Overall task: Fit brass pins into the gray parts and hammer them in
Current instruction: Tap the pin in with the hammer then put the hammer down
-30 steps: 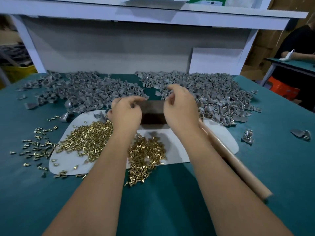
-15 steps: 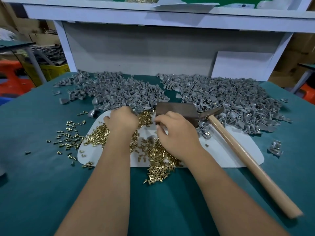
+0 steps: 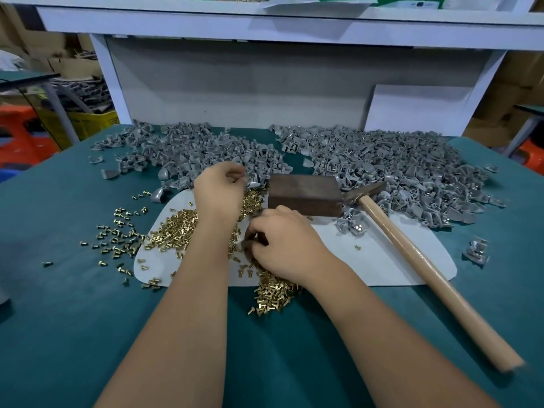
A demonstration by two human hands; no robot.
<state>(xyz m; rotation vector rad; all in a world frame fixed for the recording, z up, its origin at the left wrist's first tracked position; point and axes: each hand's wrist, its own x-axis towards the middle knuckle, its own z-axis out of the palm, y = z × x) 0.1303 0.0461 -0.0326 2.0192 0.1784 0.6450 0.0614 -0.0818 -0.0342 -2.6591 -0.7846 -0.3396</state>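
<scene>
Brass pins point(image 3: 176, 228) lie heaped on a white mat point(image 3: 397, 260), and more spill off its front edge point(image 3: 273, 294). Two piles of gray parts point(image 3: 191, 148) point(image 3: 382, 163) fill the back of the table. My left hand point(image 3: 217, 192) is at the near edge of the left pile, its fingers curled round a gray part point(image 3: 253, 184). My right hand point(image 3: 284, 242) rests in the pins, fingertips pinched down among them; the pin itself is hidden. A brown metal block point(image 3: 303, 195) sits just behind my right hand. The hammer point(image 3: 426, 269) lies untouched to the right.
The green table point(image 3: 73, 319) has loose pins scattered at the left point(image 3: 117, 234). A few gray parts lie by the block point(image 3: 351, 223) and at the far right point(image 3: 477, 250). A white shelf frame point(image 3: 265, 83) backs the table.
Both hands left the block and came down. The right hand settled into the pins near the front; the left reached to the edge of the gray pile and closed its fingers there.
</scene>
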